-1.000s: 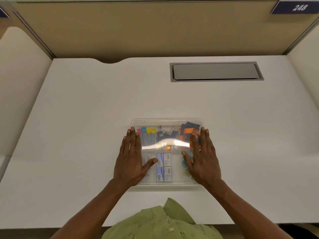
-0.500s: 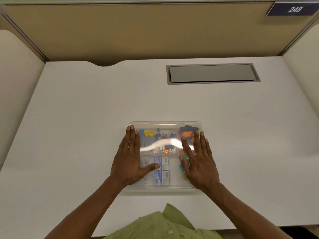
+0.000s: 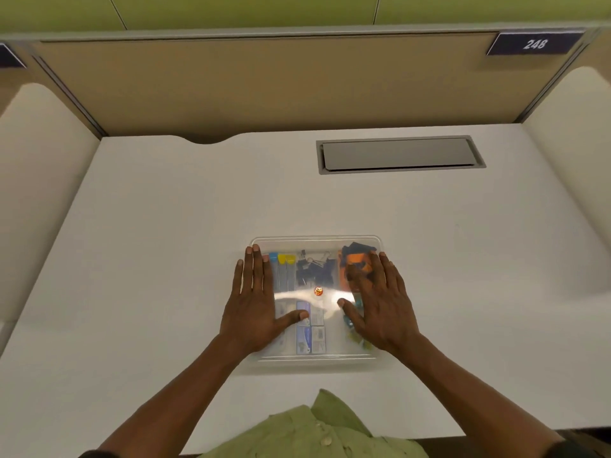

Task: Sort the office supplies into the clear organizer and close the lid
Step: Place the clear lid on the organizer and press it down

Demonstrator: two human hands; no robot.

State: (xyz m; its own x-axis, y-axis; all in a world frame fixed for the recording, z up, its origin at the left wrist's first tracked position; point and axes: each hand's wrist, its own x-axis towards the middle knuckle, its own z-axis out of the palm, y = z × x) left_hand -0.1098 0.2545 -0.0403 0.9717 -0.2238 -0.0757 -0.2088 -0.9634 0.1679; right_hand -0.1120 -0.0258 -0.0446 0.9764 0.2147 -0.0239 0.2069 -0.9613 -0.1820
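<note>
The clear organizer (image 3: 316, 243) sits on the near middle of the white counter (image 3: 158, 259), its sides square to the counter's edges. It looks close to square from here, so I cannot tell its long axis. Its clear lid (image 3: 327, 297) lies flat on top, with glare across it and a small orange-red spot (image 3: 318, 291) at its middle. Through the lid show tubes with blue and yellow caps (image 3: 281, 269) lying front to back at the far left, black binder clips (image 3: 314, 271) at the far middle, orange and dark pieces (image 3: 355, 259) at the far right, and small blue-and-white boxes (image 3: 309, 338) at the near middle.

The left grip (image 3: 256, 302) lies open and flat on the lid's left side, fingers straight and pointing away; the right grip (image 3: 380, 305) does likewise on the right side. The thumbs point inward.

Farther back, a grey flap (image 3: 400, 155) is set in the counter, and a tan panel (image 3: 264, 84) carries a label reading 248 (image 3: 535, 44).
</note>
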